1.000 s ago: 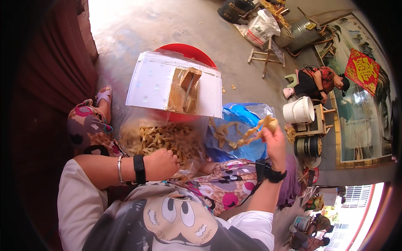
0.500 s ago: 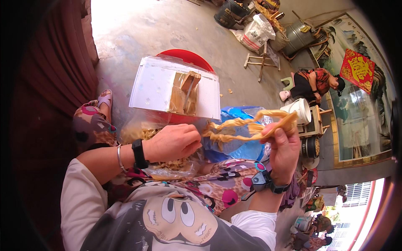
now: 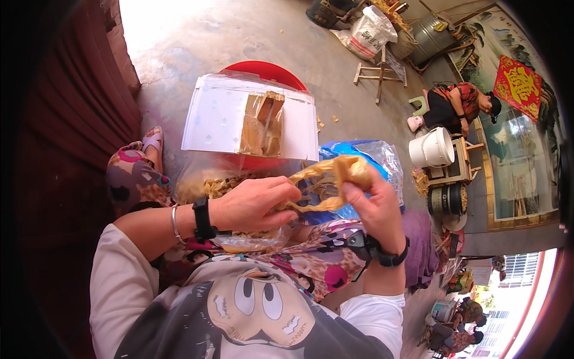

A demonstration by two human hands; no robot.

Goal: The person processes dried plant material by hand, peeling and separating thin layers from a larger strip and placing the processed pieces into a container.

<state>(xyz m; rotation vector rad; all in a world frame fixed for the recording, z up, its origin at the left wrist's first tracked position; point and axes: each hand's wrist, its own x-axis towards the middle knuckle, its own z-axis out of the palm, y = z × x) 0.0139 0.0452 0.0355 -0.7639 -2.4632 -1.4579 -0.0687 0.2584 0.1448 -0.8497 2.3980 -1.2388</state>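
A long, tan, translucent twisted strip (image 3: 321, 169) hangs in a loop between my hands, above my lap. My right hand (image 3: 379, 206) is closed around its folded, bunched end. The fingers of my left hand (image 3: 257, 202) are pinched together at the strip's two thin ends. Beneath my left hand, a clear plastic bag (image 3: 263, 241) of tan curled pieces rests on my lap. A blue and clear plastic bag (image 3: 391, 164) with similar strips lies behind the loop.
Ahead, a white board (image 3: 206, 119) lies across a red basin (image 3: 278, 73), carrying a wooden block (image 3: 261, 128) with a raised part. To the right are a white bucket (image 3: 431, 148), a dark tin (image 3: 445, 198) and a seated person (image 3: 466, 102). A white sack (image 3: 372, 33) stands farther back.
My right hand has moved left and turned, bringing the strip nearer. My left hand has moved slightly right, and its fingers now meet the strip's ends.
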